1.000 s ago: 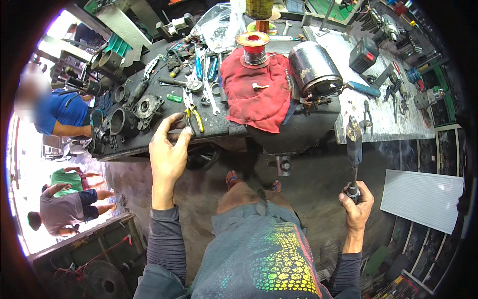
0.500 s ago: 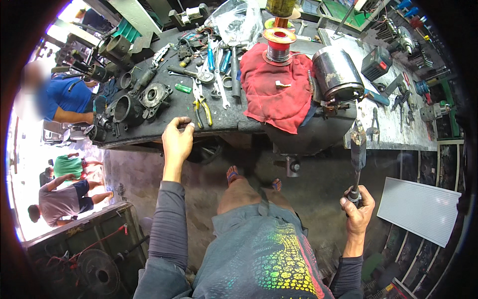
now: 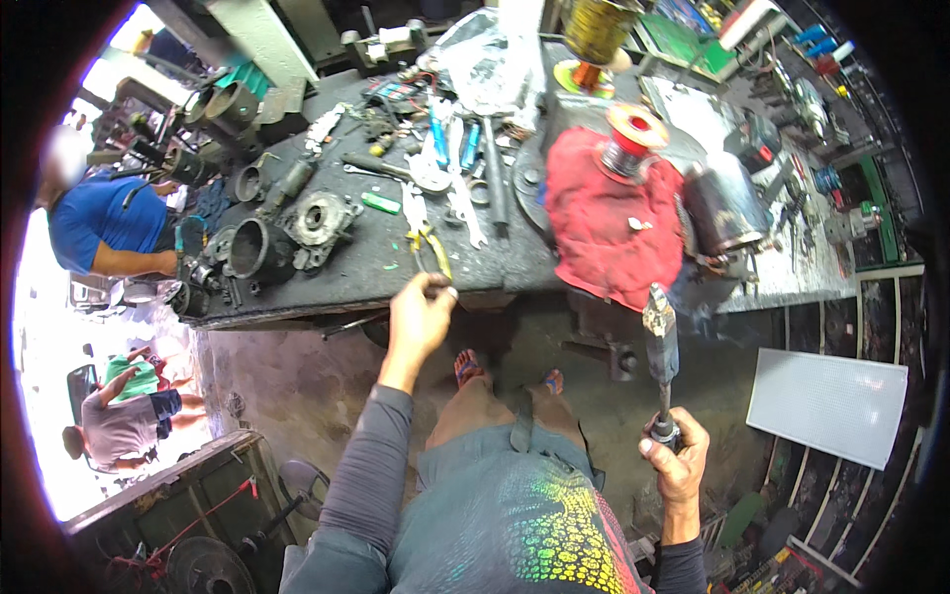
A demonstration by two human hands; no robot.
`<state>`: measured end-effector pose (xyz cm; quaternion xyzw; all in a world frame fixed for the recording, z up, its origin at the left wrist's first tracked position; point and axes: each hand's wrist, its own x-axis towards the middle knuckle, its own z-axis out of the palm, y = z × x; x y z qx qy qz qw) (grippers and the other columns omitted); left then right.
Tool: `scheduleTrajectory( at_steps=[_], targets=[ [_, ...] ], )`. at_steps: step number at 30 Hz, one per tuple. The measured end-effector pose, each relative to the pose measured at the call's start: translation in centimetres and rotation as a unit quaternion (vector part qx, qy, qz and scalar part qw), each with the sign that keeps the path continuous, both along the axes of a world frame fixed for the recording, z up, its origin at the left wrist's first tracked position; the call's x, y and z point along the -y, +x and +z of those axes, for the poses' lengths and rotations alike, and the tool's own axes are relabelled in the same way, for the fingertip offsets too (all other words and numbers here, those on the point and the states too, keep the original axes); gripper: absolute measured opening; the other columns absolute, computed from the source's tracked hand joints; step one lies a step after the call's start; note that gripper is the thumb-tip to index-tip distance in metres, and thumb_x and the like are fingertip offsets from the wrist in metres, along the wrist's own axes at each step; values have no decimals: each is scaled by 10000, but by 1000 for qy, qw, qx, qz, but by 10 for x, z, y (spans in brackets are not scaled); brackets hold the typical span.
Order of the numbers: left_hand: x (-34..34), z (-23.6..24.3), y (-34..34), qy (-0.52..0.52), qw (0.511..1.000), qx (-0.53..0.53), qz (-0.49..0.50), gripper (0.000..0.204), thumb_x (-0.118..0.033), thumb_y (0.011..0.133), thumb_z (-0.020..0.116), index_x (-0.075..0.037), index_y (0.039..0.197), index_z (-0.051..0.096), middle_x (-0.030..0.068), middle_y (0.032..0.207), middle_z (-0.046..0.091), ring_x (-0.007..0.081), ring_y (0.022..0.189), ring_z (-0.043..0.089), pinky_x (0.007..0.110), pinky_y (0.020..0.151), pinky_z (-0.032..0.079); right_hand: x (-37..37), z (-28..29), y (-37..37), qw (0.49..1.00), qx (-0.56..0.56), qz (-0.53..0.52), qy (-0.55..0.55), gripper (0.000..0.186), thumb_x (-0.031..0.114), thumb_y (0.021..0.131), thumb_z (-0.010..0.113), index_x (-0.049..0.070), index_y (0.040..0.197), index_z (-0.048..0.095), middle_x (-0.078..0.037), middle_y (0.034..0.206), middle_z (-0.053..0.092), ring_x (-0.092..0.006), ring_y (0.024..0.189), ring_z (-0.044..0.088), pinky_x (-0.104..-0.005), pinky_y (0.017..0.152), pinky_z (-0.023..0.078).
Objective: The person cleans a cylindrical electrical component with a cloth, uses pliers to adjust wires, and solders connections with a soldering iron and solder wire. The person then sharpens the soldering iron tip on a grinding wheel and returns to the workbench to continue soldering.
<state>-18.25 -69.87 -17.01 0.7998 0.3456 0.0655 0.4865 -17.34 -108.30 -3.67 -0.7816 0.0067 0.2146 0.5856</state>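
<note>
My right hand (image 3: 679, 461) is wrapped round the handle of a soldering iron (image 3: 661, 346). The iron points away from me, its thick dark head ending in a worn, pale tip near the front edge of a red cloth (image 3: 599, 233). On that cloth stands a red-cored spool of solder wire (image 3: 625, 153), with a small whitish piece lying nearer. My left hand (image 3: 418, 327) is at the bench's front edge, thumb and fingers curled together by the handle ends of yellow pliers (image 3: 435, 252). Whether the fingers hold anything is hidden.
A metal cylinder housing (image 3: 727, 203) lies right of the cloth. Wrenches, a hammer (image 3: 495, 178) and a green tube (image 3: 381, 203) cover the bench's middle. Round castings (image 3: 319, 223) sit at left. A person in blue (image 3: 114, 223) works beyond; a white panel (image 3: 826, 406) leans at right.
The view has shifted, so the bench things appear further right. My left hand has moved right, to the pliers' handle ends. The soldering iron has come left, nearer the cloth.
</note>
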Motion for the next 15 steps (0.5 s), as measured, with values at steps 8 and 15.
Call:
scheduleTrajectory(
  at_steps=[8,15],
  targets=[
    [-45,14,-131,-23,997,-69,35,328,-187,902,727,5,1167,707,162,964,762,235,842,733,364,810,568,-95,-36,-3,994,-1,78,79,200,73,788,784,33,926,645,3,782,613,-87,675,572,-248,613,462],
    [-46,7,-303,-33,944,-143,296,323,-185,904,708,15,1158,719,178,1020,763,262,941,736,376,872,553,-135,-75,-4,995,13,98,15,204,59,867,781,61,964,602,0,748,616,-106,628,610,-247,530,468]
  ],
)
